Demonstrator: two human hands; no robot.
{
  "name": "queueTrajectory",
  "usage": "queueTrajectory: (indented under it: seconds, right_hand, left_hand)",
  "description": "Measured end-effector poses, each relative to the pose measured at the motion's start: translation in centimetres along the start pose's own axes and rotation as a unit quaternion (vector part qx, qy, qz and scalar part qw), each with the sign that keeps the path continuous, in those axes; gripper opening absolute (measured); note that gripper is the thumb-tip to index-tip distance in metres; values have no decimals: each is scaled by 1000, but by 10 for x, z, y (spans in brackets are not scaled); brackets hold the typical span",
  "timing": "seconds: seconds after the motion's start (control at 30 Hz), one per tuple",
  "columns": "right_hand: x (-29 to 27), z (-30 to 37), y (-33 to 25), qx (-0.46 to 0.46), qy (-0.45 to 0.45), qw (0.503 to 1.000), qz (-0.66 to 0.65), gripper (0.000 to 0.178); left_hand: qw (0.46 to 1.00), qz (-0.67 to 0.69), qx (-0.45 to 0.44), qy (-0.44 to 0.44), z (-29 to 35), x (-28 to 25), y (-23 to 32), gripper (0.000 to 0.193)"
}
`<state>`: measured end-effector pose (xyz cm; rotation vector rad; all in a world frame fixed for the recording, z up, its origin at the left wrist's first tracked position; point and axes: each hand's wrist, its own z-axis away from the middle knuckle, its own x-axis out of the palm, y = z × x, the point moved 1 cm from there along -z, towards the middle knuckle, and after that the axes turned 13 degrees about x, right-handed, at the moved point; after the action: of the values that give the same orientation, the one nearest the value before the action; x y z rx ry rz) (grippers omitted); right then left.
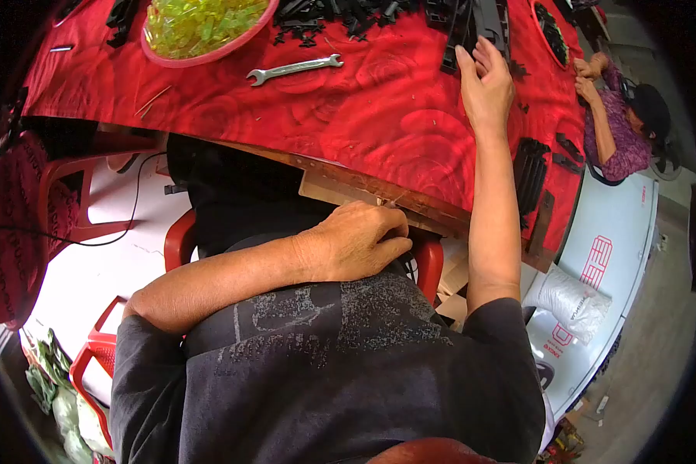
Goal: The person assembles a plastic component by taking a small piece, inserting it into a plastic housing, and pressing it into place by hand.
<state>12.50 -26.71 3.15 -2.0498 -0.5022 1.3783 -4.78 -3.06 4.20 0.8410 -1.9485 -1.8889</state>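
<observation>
- Fingers of the right hand (486,83) lie stretched and unclenched at about one o'clock, their tips touching a long black plastic strip (472,31) that slants across the far side of the tabletop (379,116); they grip nothing.
- Curled fingers of the left hand (356,241) rest near the middle of the view, at the near edge of the tabletop, pinching what looks like a thin pale sliver (394,201); it is too small to say what it is.
- At eleven o'clock stands a red bowl (209,54) filled with clear yellow-green pieces (197,22).
- Just right of the bowl, near twelve o'clock, a steel open-ended wrench (294,69) lies flat on the red cloth, well apart from both hands.
- Heaped small black parts (325,17) crowd the far edge at twelve o'clock, beside the strip.
- More black strips (530,174) lie stacked at three o'clock, just beside the right forearm.
- At two o'clock another person in a purple top (622,135) sits past the tabletop corner.
- A red plastic chair (182,240) shows at nine o'clock below the tabletop.
</observation>
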Motion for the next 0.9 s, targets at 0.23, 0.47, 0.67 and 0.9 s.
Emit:
queueTrajectory:
  seconds: [0.23,0.47,0.67,0.9]
  right_hand:
    - [41,-40,16,-38,37,988,146,74]
    - [30,11,-10,153,-98,958,-222,71]
    - [12,73,-27,244,-207,865,-386,39]
    - [13,116,-42,258,-197,804,-499,40]
  left_hand:
    - [1000,0,-9,1,1,0,0,26]
    - [1000,3,-6,16,2,-2,-3,24]
    - [995,13,13,96,-3,-21,-1,22]
    - [936,-211,20,279,-30,-109,-30,21]
